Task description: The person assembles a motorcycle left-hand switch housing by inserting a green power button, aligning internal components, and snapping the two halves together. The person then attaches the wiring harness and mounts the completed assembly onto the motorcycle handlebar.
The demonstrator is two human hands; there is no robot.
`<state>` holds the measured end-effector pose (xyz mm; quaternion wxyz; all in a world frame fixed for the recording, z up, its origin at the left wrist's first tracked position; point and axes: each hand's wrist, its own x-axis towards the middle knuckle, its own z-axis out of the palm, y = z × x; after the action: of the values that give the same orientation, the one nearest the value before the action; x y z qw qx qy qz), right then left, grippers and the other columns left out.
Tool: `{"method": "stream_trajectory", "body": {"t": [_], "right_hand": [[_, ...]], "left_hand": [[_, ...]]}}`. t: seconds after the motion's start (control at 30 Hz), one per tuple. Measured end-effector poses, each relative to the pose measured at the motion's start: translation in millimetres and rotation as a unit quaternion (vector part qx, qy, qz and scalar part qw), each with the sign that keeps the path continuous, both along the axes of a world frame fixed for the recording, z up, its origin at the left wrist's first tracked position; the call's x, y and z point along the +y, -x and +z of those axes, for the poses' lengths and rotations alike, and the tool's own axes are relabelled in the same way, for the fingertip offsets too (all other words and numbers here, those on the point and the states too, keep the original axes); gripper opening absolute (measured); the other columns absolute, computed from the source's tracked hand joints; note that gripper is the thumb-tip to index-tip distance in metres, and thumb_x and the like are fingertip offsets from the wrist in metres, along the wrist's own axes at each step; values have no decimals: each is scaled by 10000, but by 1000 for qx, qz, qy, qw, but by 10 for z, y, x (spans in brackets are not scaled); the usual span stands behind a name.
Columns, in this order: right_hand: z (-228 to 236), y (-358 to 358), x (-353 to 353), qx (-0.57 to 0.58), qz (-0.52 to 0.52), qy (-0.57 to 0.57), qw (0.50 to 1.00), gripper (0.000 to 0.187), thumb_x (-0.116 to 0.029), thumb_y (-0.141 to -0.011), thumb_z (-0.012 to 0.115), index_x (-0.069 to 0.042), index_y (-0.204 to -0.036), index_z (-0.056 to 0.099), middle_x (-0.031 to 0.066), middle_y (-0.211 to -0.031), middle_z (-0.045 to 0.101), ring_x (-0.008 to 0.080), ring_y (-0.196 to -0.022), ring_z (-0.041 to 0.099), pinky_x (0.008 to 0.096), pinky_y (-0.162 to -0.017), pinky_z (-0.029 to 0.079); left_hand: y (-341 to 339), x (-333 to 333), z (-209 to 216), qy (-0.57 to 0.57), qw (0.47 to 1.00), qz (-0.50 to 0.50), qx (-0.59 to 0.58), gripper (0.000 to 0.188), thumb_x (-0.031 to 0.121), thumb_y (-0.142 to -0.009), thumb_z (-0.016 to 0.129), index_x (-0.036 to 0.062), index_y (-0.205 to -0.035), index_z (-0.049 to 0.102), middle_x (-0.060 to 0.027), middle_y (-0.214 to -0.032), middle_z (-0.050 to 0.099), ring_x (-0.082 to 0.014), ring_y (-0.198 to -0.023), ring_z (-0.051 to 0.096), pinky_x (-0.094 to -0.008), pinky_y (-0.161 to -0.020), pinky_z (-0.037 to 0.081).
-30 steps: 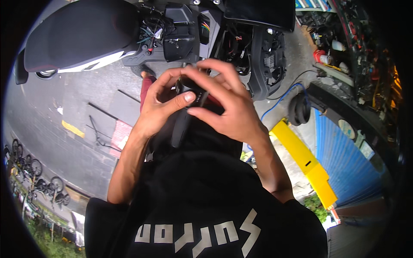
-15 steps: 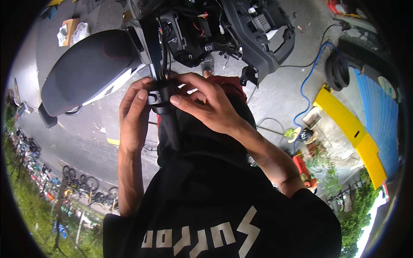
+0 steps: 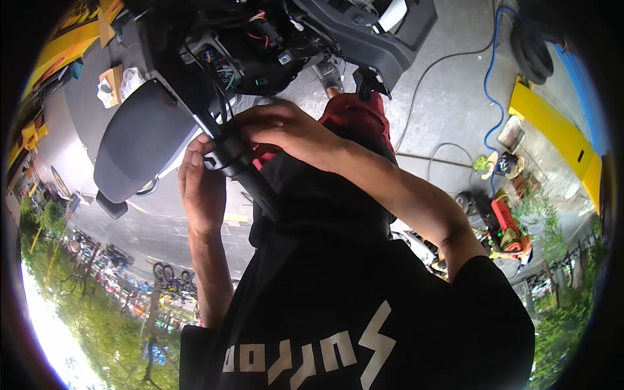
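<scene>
A black handlebar slants down towards my belly, with a rubber grip (image 3: pixel 257 192) at its near end. Above the grip sits a black switch housing (image 3: pixel 229 153). My left hand (image 3: pixel 203 185) pinches this housing from the left, its fingertips at a small lever-like part on the side. On the right, my right hand (image 3: pixel 289 130) is bent over the bar with curled fingers close to the housing and cables (image 3: pixel 221 97). Its fingertips are hidden behind the bar, so what they hold cannot be made out.
A dark vehicle seat (image 3: pixel 140 136) lies beyond my left hand. Opened bodywork with loose wires (image 3: pixel 260 32) and a black plastic panel (image 3: pixel 390 52) fill the far side. A blue hose (image 3: pixel 492 97) and a yellow ramp (image 3: pixel 552 136) are at the right, a cardboard box (image 3: pixel 114 84) at the far left.
My right hand has moved away from the housing's near face and round to its far side. The handlebar appears more tilted, and the view has shifted. My left hand stays at the housing.
</scene>
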<state>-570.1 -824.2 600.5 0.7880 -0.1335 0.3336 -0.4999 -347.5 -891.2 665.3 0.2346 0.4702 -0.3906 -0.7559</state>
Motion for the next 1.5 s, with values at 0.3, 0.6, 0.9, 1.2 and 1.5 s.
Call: {"method": "stream_trajectory", "body": {"t": [0.3, 0.6, 0.9, 1.2, 1.5], "right_hand": [[22, -200, 117, 18, -137, -40, 990, 274, -141, -914, 780, 24, -1122, 711, 111, -1092, 741, 163, -823, 739, 281, -746, 588], [394, -339, 253, 349, -195, 82, 913, 565, -338, -824, 891, 19, -1204, 673, 187, -1114, 679, 317, -1004, 682, 388, -850, 552], [24, -266, 277, 6, -220, -78, 972, 368, -223, -991, 701, 19, -1268, 715, 113, -1109, 761, 165, -917, 735, 301, -775, 594], [-138, -361, 211, -142, -116, -1, 983, 197, -67, -988, 660, 57, -1126, 725, 92, -937, 746, 157, -862, 733, 289, -833, 590], [375, -159, 275, 272, -201, 84, 937, 508, -351, -862, 871, -17, -1202, 693, 140, -1167, 680, 323, -1044, 677, 439, -925, 542]], "left_hand": [[-33, -112, 223, -18, 998, -66, 4, 451, 438, -1063, 582, 155, -1413, 601, -116, -1535, 531, -306, -1444, 465, -488, -1252, 293], [41, -144, 305, -50, 998, -39, -4, 446, 347, -1059, 614, 104, -1428, 550, -188, -1488, 559, -348, -1369, 557, -525, -1160, 451], [6, -192, 322, -70, 994, -68, -46, 763, 495, -956, 702, 101, -1558, 448, -207, -1598, 444, -358, -1460, 458, -525, -1235, 336], [-20, -331, 584, -149, 984, -12, -98, 935, 457, -800, 859, 118, -1548, 412, -108, -1601, 428, -314, -1479, 428, -498, -1234, 364], [46, -243, 537, -102, 987, -34, -117, 840, 377, -859, 829, 27, -1514, 438, -221, -1450, 559, -370, -1373, 554, -524, -1188, 434]]}}
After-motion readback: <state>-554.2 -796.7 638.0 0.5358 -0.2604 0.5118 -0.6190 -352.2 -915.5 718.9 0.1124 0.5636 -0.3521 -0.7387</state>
